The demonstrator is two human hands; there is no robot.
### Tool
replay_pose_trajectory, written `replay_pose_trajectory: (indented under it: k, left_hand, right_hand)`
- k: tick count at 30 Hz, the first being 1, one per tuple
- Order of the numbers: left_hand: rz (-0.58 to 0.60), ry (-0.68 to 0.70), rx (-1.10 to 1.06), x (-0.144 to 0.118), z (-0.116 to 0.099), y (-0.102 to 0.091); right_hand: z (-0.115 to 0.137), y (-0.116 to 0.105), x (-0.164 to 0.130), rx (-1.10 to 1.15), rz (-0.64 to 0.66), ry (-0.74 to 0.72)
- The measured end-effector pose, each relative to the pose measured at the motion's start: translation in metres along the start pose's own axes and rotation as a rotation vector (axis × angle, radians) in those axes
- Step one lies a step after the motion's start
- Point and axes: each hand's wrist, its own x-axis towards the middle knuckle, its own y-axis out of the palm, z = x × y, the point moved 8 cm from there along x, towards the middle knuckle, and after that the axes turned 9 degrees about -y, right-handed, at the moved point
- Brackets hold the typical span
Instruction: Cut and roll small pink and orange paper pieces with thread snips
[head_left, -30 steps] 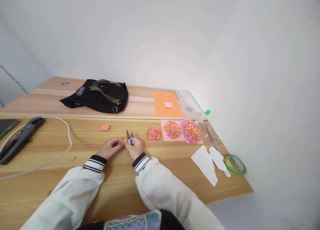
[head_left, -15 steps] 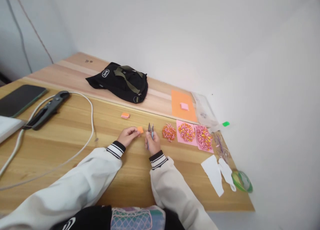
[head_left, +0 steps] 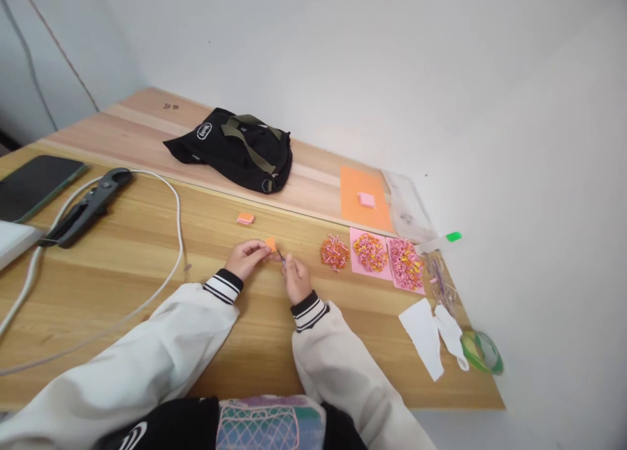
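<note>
My left hand (head_left: 246, 259) pinches a small orange square (head_left: 270, 243), apparently paper, between thumb and fingertips. In my right hand (head_left: 297, 279) is a small pair of snips (head_left: 281, 255); their blades now meet the square's right edge. Whether the blades have gone through it is too small to tell. Beyond my left hand lies a small orange-and-pink stack (head_left: 245, 219) on the table. A loose heap of tiny pink and orange strips (head_left: 335, 253) is to the right of my right hand.
Further right, two heaps of pink and yellow bits (head_left: 371, 252) rest on pink sheets. An orange sheet (head_left: 350, 205) bears a pink stack (head_left: 366, 200). A black bag (head_left: 240, 153) lies behind; a phone (head_left: 42, 182), a dark tool (head_left: 95, 208) and a white cable (head_left: 180, 241) are left.
The snips were open and apart from the orange square; my right hand has tilted them left, bringing the blades to its edge and nearly together. The view has shifted slightly.
</note>
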Motion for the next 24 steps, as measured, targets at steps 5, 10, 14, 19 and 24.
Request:
replay_pose_trajectory:
  k: [5, 10, 14, 19, 24]
  left_hand:
    - [-0.038, -0.007, 0.004, -0.0009, -0.0023, -0.0031]
    - [-0.048, 0.008, -0.032, -0.0032, -0.0056, -0.0047]
    - [-0.022, 0.03, -0.006, -0.0038, -0.0066, -0.0025]
    - [-0.019, 0.026, 0.0, -0.0035, -0.006, -0.0023]
    - [-0.009, 0.018, -0.007, -0.004, -0.0066, -0.0015]
  right_hand:
    - [0.0096, -0.0023, 0.0028, 0.102, -0.01, -0.046]
    - [0.0069, -0.0024, 0.0041, 0.106, 0.004, -0.012]
    - [0.0061, -0.0013, 0.0041, 0.134, 0.015, -0.009]
    - [0.0088, -0.0009, 0.0042, 0.126, 0.018, -0.009]
    - [0.0106, -0.0012, 0.0046, 0.115, 0.022, -0.034]
